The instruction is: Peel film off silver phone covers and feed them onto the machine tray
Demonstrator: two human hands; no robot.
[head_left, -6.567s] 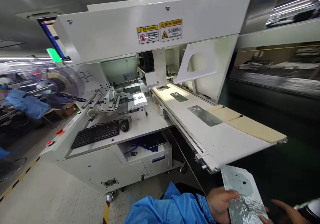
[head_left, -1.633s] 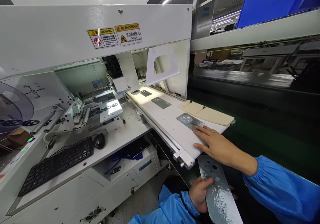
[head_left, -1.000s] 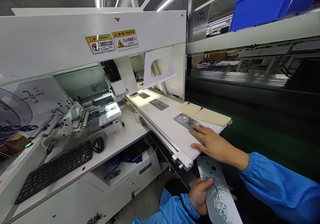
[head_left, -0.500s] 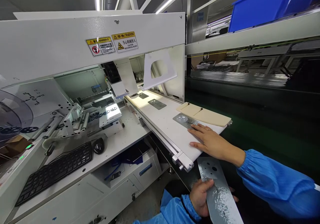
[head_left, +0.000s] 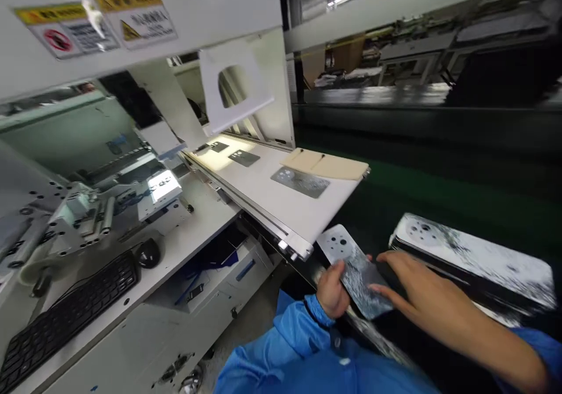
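A glossy grey phone back cover (head_left: 351, 265) with camera holes at its upper end is gripped by my left hand (head_left: 332, 291), the thumb lying over its left edge. At the cover's right side is my right hand (head_left: 421, 294), its thumb and forefinger apart. Whether these fingers touch the cover, I cannot tell. Another back cover (head_left: 301, 182) lies flat on the white conveyor belt (head_left: 281, 206), beside the cream guide plate (head_left: 325, 164). Beyond my right hand is a stack of shiny back covers (head_left: 478, 259), partly hidden by that hand.
Farther up the belt lie two more covers, the nearer one (head_left: 244, 158) just outside the lit machine opening. A keyboard (head_left: 70, 324) and a mouse (head_left: 148, 253) rest on the machine's worktop at left. A white bracket (head_left: 235, 92) hangs above the belt.
My right hand has left the cover on the belt and moved down and right to the held cover. My view has turned right and down, bringing the stack into sight.
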